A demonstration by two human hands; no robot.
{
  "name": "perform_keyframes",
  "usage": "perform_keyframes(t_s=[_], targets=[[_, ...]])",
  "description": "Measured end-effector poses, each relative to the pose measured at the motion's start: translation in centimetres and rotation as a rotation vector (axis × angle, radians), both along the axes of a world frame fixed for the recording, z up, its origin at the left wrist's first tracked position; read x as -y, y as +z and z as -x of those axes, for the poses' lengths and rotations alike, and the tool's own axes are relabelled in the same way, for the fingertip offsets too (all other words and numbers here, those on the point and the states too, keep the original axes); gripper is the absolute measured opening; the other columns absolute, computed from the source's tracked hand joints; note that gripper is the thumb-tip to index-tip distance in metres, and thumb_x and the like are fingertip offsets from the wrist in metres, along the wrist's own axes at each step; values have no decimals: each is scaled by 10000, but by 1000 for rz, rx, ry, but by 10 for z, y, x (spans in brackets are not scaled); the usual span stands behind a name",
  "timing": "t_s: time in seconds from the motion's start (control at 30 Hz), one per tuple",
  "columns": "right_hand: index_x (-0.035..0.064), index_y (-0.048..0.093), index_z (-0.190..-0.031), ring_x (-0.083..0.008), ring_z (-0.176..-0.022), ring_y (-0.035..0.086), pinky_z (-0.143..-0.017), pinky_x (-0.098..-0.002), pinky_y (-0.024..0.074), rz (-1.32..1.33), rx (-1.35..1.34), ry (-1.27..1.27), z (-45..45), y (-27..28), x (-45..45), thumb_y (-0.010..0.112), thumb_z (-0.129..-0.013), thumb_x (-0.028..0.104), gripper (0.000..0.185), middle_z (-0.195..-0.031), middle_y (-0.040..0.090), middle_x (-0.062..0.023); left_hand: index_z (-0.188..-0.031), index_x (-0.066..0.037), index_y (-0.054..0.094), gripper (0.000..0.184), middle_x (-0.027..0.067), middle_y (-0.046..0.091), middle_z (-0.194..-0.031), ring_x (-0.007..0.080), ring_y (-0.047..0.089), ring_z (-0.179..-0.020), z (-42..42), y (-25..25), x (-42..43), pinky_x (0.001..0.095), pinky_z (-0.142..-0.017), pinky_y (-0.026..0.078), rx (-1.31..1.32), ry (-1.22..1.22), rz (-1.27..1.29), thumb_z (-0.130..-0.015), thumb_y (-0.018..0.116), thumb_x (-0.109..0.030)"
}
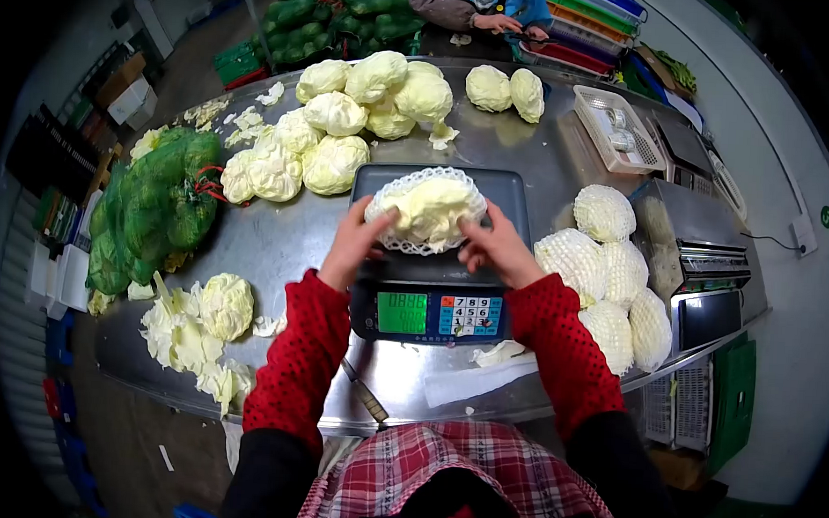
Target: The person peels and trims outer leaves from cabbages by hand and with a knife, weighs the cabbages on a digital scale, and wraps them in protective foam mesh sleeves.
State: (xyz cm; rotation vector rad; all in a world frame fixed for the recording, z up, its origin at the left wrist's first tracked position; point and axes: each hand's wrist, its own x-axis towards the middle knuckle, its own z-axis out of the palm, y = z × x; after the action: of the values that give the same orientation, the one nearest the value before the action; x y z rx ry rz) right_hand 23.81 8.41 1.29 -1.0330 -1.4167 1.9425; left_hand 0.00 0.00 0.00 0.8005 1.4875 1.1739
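Observation:
A pale cabbage (433, 208) rests on the dark platform of a digital scale (510, 196), partly wrapped in a white foam net (433, 174) whose opening faces up. My left hand (352, 243) holds the left side, thumb over the net's edge and fingers curled beneath. On the right, my right hand (501, 245) grips the net's edge and the cabbage with bent fingers. Green digits glow on the scale's display (402, 313), beside its keypad (471, 315). A knife (366, 394) lies below the scale, near the table's front edge.
Bare cabbages (336, 114) are heaped at the back left, near a green mesh sack (150, 212). Several netted cabbages (601, 269) stand to the right. Trimmed leaves (181, 336) lie front left. A white basket (585, 127) sits back right; a co-worker (484, 9) stands across the table.

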Motion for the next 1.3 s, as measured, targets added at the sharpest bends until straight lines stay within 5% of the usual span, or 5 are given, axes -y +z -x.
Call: perform_keyframes(t_s=[0.33,0.73,0.83,0.97,1.3], targets=[[59,492,-1333,-273,-1087,552,-907,-339,467,-1021,457,40,-36,-13,28,775,-705,161,697,-1223,537,-162,-1039,-84,680,224,160,608,-1117,297,605,-962,-49,-12,43,363,-822,454,-1443,273,-727,-821,639,-114],[-25,631,-751,-64,-657,575,-585,-253,448,-484,-17,81,-25,35,35,579,-946,205,306,-658,628,-19,-871,-45,669,163,131,654,-966,312,621,-916,-49,-14,40,379,-776,495,-1188,96,-868,-754,728,-141],[-28,654,-783,-104,-676,612,-602,-271,465,-600,70,-400,-33,1,23,616,-921,287,346,-664,642,-54,-860,9,665,109,118,684,-953,211,645,-806,-32,-31,61,307,-745,501,-360,134,-715,-834,664,-96],[-71,636,-1041,-204,-814,636,-752,-329,496,-273,243,-73,-13,-42,-4,682,-822,481,595,-892,676,-159,-1142,43,569,436,158,653,-1077,207,623,-922,-27,-31,34,339,-793,501,-820,130,-296,-840,715,-236],[-4,536,-1245,-235,-993,654,-873,-362,533,71,-488,-699,-168,-15,-21,635,-896,299,473,-1161,631,-150,-1249,12,532,465,130,558,-1256,213,595,-1048,-161,30,12,331,-836,517,-56,-259,-705,-817,683,-67]])
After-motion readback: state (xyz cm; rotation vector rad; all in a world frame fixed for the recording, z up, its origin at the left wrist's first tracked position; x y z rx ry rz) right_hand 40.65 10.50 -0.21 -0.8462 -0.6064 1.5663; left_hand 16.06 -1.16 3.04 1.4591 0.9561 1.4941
